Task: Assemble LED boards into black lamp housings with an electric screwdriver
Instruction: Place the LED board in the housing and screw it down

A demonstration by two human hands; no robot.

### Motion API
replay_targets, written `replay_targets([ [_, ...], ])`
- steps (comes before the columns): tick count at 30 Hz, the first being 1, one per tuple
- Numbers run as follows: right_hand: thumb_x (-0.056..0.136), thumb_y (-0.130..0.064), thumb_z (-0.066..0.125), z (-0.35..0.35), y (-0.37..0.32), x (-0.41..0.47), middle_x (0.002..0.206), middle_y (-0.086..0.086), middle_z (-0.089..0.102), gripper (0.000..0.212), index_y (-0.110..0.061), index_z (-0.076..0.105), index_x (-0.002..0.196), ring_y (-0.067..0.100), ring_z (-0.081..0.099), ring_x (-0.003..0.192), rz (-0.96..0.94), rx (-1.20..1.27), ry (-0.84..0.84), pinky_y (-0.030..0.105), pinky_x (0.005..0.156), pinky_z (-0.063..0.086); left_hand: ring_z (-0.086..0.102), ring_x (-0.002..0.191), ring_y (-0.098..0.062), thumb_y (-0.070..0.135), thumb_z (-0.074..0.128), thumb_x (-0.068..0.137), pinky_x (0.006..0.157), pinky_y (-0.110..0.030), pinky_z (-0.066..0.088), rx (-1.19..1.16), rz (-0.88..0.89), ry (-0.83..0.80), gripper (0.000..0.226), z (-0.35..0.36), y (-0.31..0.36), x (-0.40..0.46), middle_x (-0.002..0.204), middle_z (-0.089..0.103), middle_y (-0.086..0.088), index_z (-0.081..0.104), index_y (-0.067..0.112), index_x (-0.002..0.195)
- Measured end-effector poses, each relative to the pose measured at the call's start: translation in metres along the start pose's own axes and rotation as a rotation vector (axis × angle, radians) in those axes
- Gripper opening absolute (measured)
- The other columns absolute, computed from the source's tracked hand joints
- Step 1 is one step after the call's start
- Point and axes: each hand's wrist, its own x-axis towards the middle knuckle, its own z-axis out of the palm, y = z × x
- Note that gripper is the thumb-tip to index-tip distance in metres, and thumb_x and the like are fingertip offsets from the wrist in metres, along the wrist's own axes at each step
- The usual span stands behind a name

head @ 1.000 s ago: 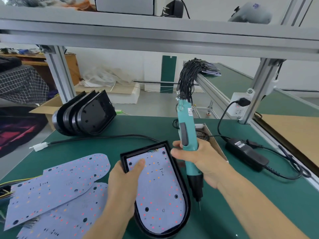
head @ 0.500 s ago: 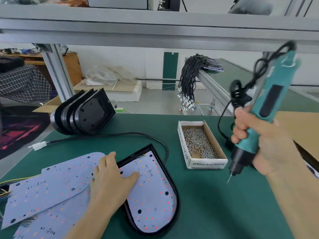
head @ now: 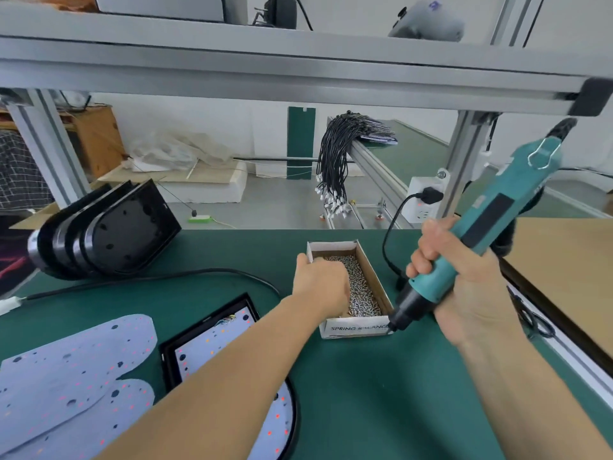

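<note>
**Your left hand is in the screw box**

From your head camera: your left hand [head: 323, 282] reaches into the small cardboard box [head: 356, 328] of screws [head: 360, 290]; you cannot tell if its fingers hold any. Your right hand [head: 464, 290] grips the teal electric screwdriver [head: 491, 227], tilted, its tip at the box's near corner. Under your left arm lies the black lamp housing [head: 247, 302] with an LED board [head: 195, 355] inside. Spare LED boards [head: 73, 360] lie left of it.

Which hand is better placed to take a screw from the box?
The left hand: it already reaches into the screw box, over the screws. The right hand grips the electric screwdriver, so it is occupied.
</note>
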Motion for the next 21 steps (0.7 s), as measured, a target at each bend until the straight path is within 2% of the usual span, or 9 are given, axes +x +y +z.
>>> replay_targets([
  [5, 0.073, -0.014, 0.069, -0.001, -0.001, -0.002, 0.055, -0.004, 0.041, 0.023, -0.024, 0.052, 0.062, 0.012, 0.04, 0.044, -0.012, -0.016, 0.006, 0.022, 0.048, 0.043, 0.059, 0.088, -0.017, 0.01, 0.058, 0.079, 0.094, -0.036, 0.027, 0.048, -0.028, 0.017, 0.019, 0.013, 0.006, 0.011, 0.087, 0.073, 0.007, 0.072, 0.022, 0.082],
  [9, 0.074, -0.014, 0.068, 0.001, 0.0, -0.001, 0.054, -0.005, 0.042, 0.024, -0.024, 0.051, 0.06, 0.011, 0.04, 0.043, -0.015, 0.003, 0.011, 0.022, 0.048, 0.043, 0.055, 0.077, -0.019, 0.007, 0.058, 0.077, 0.094, -0.036, 0.026, 0.12, -0.016, 0.041, 0.025, 0.016, 0.009, 0.01, 0.07, 0.063, 0.007, 0.049, 0.022, 0.059],
  [11, 0.073, -0.014, 0.069, 0.003, 0.002, -0.001, 0.054, -0.005, 0.041, 0.025, -0.024, 0.051, 0.059, 0.011, 0.04, 0.043, -0.008, 0.01, 0.007, 0.022, 0.048, 0.043, 0.055, 0.074, -0.019, 0.007, 0.055, 0.078, 0.091, -0.035, 0.028, 0.139, -0.019, 0.053, 0.027, 0.017, 0.009, 0.01, 0.066, 0.057, 0.008, 0.045, 0.023, 0.059],
  [15, 0.074, -0.014, 0.069, 0.006, 0.003, -0.002, 0.053, -0.005, 0.042, 0.025, -0.024, 0.051, 0.06, 0.01, 0.04, 0.043, -0.004, 0.019, 0.007, 0.022, 0.048, 0.043, 0.048, 0.069, -0.019, 0.01, 0.056, 0.081, 0.084, -0.034, 0.03, 0.158, 0.006, 0.103, 0.019, 0.017, 0.01, 0.009, 0.065, 0.052, 0.007, 0.053, 0.025, 0.07],
  [19, 0.074, -0.014, 0.069, 0.01, 0.004, -0.002, 0.053, -0.006, 0.042, 0.025, -0.024, 0.051, 0.06, 0.01, 0.04, 0.042, 0.003, 0.03, 0.017, 0.021, 0.047, 0.042, 0.042, 0.068, -0.022, 0.006, 0.058, 0.08, 0.079, -0.035, 0.035, 0.195, 0.058, 0.138, 0.034, 0.015, 0.011, 0.007, 0.062, 0.041, 0.004, 0.035, 0.021, 0.061],
  [21, 0.074, -0.014, 0.069, 0.011, 0.004, -0.002, 0.053, -0.006, 0.042, 0.025, -0.023, 0.05, 0.061, 0.01, 0.04, 0.042, 0.005, 0.034, 0.027, 0.021, 0.047, 0.042, 0.043, 0.067, -0.023, 0.005, 0.058, 0.08, 0.07, -0.032, 0.033, 0.196, 0.07, 0.14, 0.032, 0.014, 0.013, 0.005, 0.068, 0.051, 0.001, 0.036, 0.019, 0.062],
])
